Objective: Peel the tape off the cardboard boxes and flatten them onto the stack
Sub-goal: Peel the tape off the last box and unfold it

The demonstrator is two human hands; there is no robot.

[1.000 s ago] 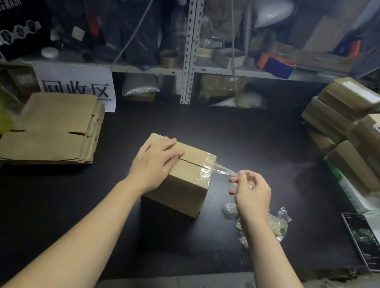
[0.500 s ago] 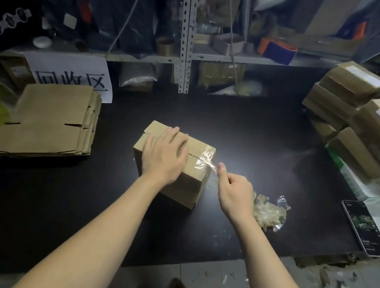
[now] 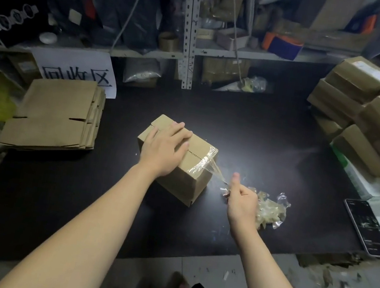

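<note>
1. One small brown cardboard box (image 3: 189, 181) sits mid-way across the black table (image 3: 260, 135), long axis far-left to near-right.
2. Left hand (image 3: 163, 147) presses flat on its top, fingers straight.
3. Right hand (image 3: 240, 201), fingers curled, pinches the clear tape strip (image 3: 214, 170), which stretches taut from the box's right end.
4. The bonded end lies left of the fingers, so the pull likely goes rightward.

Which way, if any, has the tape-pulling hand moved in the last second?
Yes. Against the cardboard box, the right hand has come down toward the near edge of the table, pulling the tape strip taut.
</note>
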